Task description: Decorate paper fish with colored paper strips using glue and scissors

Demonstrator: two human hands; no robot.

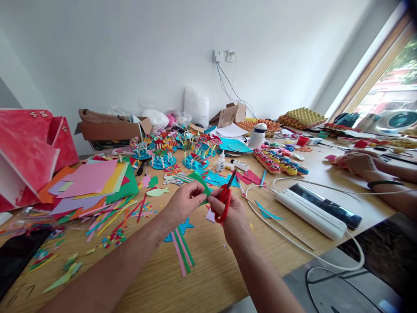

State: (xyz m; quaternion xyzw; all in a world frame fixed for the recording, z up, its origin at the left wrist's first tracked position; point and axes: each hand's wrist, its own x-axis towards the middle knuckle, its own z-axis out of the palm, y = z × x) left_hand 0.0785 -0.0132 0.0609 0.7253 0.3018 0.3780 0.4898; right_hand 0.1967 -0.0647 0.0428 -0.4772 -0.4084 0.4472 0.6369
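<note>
The left hand [182,202] pinches a small green paper piece [199,181] with a pointed corner, held above the wooden table [208,269]. The right hand [230,213] grips red-handled scissors [225,195], blades apparently at the paper's edge, partly hidden by fingers. No writing is legible on the white glue bottle [220,162].

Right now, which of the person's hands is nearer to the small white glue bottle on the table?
The right hand, which holds the red scissors, is nearer: the glue bottle stands just beyond it. The left hand, pinching green paper, is farther left.
</note>
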